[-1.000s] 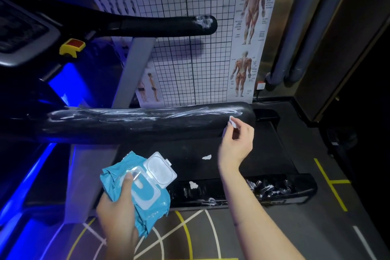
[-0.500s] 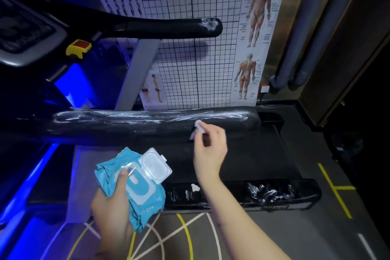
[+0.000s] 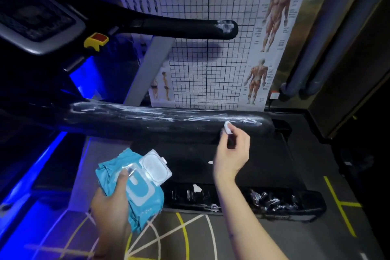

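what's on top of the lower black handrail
White smears streak the top of the handrail. Near its right end the right hand pinches a small white wad against it. The rail's far side is hidden from this view.

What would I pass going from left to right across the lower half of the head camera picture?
Blue light strip → left hand gripping the wipes pack → right hand pinching a white wad → yellow floor line.
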### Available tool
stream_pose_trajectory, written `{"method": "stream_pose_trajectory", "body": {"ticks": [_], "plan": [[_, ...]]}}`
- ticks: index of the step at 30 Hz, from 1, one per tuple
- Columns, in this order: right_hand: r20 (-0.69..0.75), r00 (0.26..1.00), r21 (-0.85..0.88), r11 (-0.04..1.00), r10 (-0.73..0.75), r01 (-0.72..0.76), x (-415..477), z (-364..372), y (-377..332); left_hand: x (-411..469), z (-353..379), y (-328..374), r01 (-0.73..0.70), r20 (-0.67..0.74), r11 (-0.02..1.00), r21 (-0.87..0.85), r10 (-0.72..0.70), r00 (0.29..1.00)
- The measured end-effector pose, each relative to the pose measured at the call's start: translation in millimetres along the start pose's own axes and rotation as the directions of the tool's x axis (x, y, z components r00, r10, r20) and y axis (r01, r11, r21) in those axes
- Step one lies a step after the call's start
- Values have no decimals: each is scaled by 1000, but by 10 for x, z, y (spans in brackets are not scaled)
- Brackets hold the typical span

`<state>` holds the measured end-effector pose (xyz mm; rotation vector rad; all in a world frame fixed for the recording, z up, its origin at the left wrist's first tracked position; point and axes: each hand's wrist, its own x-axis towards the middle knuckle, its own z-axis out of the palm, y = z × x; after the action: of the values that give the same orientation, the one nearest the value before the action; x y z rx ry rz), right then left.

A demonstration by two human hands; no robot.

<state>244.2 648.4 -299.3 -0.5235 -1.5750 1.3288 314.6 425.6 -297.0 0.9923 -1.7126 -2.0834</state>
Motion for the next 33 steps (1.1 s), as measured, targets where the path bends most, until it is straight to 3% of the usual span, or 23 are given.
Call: {"method": "stream_pose_trajectory", "body": {"ticks": [5, 9, 11, 14, 17, 21, 27, 33], "plan": [[207, 977, 36, 999, -43, 36, -476, 407, -83, 34, -105, 33, -3, -7, 1000, -5, 3, 1000], [400, 915, 15, 999, -52, 50, -821, 693, -178, 104, -199, 72, -2, -4, 1000, 18, 2, 1000], [422, 906, 8, 999, -40, 40, -854, 712, -238, 192, -232, 84, -24, -13, 1000, 15, 24, 1000], [322, 945, 30, 998, -55, 48, -698, 537, -259, 321, -231, 86, -28, -20, 1000, 1, 28, 999], [122, 991, 13, 998, -56, 55, -390, 247, -188, 424, -181, 55, -25, -9, 999, -27, 25, 1000], [-102, 993, -16, 998, 59, -61, -124, 122, -125, 561, -148, 35, -41, 31, 999, -9, 41, 999], [-171, 980, -19, 994, 103, -107, -398, 478, -126, 968, -421, 204, -137, 182, 980, 141, 110, 977], [-158, 984, 2, 996, 85, -86, -999, 979, -303, 1349, -765, 343, -166, 274, 972, 168, 116, 955]]}}
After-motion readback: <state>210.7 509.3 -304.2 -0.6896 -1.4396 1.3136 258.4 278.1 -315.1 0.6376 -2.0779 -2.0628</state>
